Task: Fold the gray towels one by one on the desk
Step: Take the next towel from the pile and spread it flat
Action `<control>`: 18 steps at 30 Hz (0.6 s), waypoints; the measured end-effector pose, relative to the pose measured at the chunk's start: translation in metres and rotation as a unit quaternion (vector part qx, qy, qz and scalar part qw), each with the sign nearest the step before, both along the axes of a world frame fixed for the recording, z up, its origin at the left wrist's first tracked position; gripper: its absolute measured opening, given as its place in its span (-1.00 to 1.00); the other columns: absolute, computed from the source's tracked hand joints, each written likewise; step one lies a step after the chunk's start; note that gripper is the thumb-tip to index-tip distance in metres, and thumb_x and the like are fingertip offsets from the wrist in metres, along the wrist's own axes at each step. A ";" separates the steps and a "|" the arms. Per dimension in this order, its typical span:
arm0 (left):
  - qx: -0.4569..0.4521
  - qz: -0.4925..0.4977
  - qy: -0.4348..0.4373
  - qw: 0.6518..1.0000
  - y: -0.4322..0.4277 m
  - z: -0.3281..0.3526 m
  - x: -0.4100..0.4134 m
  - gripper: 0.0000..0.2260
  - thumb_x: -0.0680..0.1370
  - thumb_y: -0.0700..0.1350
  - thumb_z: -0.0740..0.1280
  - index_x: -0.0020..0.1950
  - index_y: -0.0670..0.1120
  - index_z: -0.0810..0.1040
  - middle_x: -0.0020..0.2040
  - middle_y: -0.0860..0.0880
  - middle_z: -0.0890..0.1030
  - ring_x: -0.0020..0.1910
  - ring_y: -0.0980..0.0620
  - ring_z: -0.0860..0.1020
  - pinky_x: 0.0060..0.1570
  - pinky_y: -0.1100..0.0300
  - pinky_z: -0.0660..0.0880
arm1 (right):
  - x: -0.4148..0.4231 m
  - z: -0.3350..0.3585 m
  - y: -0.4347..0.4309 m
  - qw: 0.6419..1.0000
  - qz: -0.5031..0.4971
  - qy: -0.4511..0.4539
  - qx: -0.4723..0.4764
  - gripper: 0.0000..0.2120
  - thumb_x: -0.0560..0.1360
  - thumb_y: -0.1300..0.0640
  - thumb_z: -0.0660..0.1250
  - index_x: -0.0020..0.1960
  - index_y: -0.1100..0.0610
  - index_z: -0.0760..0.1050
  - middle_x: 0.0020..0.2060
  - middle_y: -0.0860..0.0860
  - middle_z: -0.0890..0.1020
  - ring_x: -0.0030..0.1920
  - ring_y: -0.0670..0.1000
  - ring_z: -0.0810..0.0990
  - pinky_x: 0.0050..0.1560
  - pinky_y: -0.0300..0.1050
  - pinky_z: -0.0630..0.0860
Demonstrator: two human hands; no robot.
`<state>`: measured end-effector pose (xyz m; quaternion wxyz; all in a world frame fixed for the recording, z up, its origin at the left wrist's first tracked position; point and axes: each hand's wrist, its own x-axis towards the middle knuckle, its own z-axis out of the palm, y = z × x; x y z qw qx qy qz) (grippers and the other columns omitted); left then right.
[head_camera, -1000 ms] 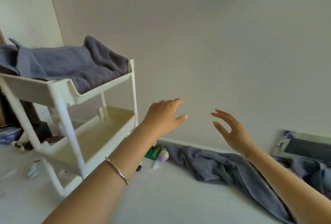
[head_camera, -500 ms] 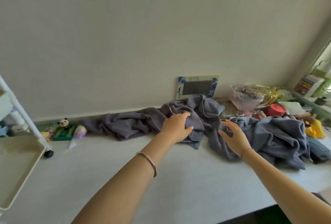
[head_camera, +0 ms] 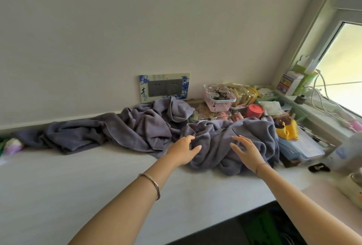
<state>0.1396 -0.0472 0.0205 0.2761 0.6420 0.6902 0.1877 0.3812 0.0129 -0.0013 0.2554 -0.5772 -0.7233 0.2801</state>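
The white worktop [head_camera: 78, 186] is running along the wall. One crumpled gray towel [head_camera: 109, 133] is lying stretched along the back edge, from near the left edge to the middle. A second gray towel [head_camera: 221, 146] is lying bunched to its right, touching it and reaching nearer the front edge. Behind this second towel, at the back edge, a pink basket [head_camera: 219, 103] and a red container [head_camera: 254, 111] are standing close together. Toward the right edge a stack of papers [head_camera: 305, 146] is lying with a yellow object [head_camera: 290, 131] just behind it, and a small black object [head_camera: 319, 167] is lying nearer the front. A small purple-and-white object [head_camera: 12, 145] is resting at the left edge.
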 end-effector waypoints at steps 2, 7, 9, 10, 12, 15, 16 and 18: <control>0.008 0.000 -0.002 1.000 0.011 -0.006 0.012 -0.50 0.58 0.15 0.19 0.45 -0.04 0.28 0.41 -0.05 0.38 0.35 -0.05 0.38 0.28 0.09 0.34 | 0.006 -0.001 0.011 1.000 0.000 0.024 -0.008 -0.83 0.55 -0.03 0.27 0.12 -0.22 0.44 0.38 0.07 0.39 0.36 0.11 0.37 0.39 0.03 0.29; 0.009 0.012 -0.021 1.000 0.039 -0.030 0.025 -0.48 0.59 0.16 0.15 0.48 -0.05 0.24 0.45 -0.07 0.30 0.39 -0.09 0.33 0.33 0.06 0.29 | 0.011 -0.016 0.032 0.998 0.028 0.051 -0.027 -0.81 0.56 -0.04 0.24 0.17 -0.16 0.48 0.34 0.05 0.45 0.39 0.02 0.34 0.43 0.00 0.26; 0.014 0.017 -0.019 1.000 0.053 -0.039 0.024 -0.48 0.59 0.16 0.15 0.48 -0.06 0.23 0.46 -0.08 0.29 0.42 -0.09 0.29 0.36 0.04 0.27 | 0.008 -0.021 0.037 0.998 0.050 0.025 -0.024 -0.75 0.54 -0.08 0.25 0.22 -0.16 0.47 0.36 0.01 0.43 0.39 0.01 0.34 0.42 0.03 0.28; 0.015 0.017 -0.013 1.000 0.061 -0.043 0.024 -0.47 0.59 0.16 0.15 0.49 -0.06 0.22 0.47 -0.08 0.29 0.43 -0.10 0.27 0.37 0.03 0.26 | 0.006 -0.023 0.041 0.998 0.064 0.012 -0.021 -0.70 0.53 -0.09 0.27 0.25 -0.14 0.46 0.36 -0.01 0.43 0.39 0.01 0.34 0.41 0.03 0.28; 0.012 0.005 0.010 1.000 0.077 -0.048 0.023 -0.47 0.60 0.16 0.13 0.50 -0.07 0.21 0.48 -0.08 0.28 0.45 -0.09 0.23 0.40 0.04 0.21 | 0.002 -0.023 0.050 0.995 0.096 -0.008 -0.010 -0.60 0.48 -0.10 0.33 0.30 -0.10 0.44 0.33 -0.03 0.46 0.36 -0.01 0.36 0.40 0.01 0.30; -0.005 -0.026 0.051 0.998 0.101 -0.056 0.025 -0.50 0.61 0.15 0.10 0.50 -0.05 0.23 0.46 -0.09 0.32 0.45 -0.07 0.24 0.39 0.08 0.22 | -0.005 -0.020 0.066 0.992 0.128 0.002 -0.013 -0.52 0.42 -0.11 0.41 0.31 -0.06 0.44 0.24 -0.09 0.52 0.29 -0.05 0.42 0.36 -0.05 0.33; -0.011 -0.035 0.061 0.997 0.108 -0.060 0.025 -0.53 0.61 0.15 0.11 0.47 -0.02 0.28 0.41 -0.09 0.39 0.41 -0.08 0.30 0.35 0.09 0.26 | -0.007 -0.018 0.071 0.991 0.134 0.007 -0.023 -0.50 0.41 -0.11 0.42 0.30 -0.05 0.44 0.24 -0.11 0.52 0.28 -0.08 0.43 0.36 -0.09 0.33; -0.022 -0.057 0.092 0.994 0.118 -0.066 0.026 -0.63 0.60 0.15 0.14 0.33 0.02 0.45 0.21 -0.06 0.56 0.26 -0.07 0.44 0.20 0.13 0.35 | -0.011 -0.015 0.081 0.987 0.155 0.005 -0.046 -0.47 0.39 -0.10 0.45 0.32 -0.03 0.43 0.27 -0.12 0.50 0.29 -0.12 0.41 0.33 -0.19 0.30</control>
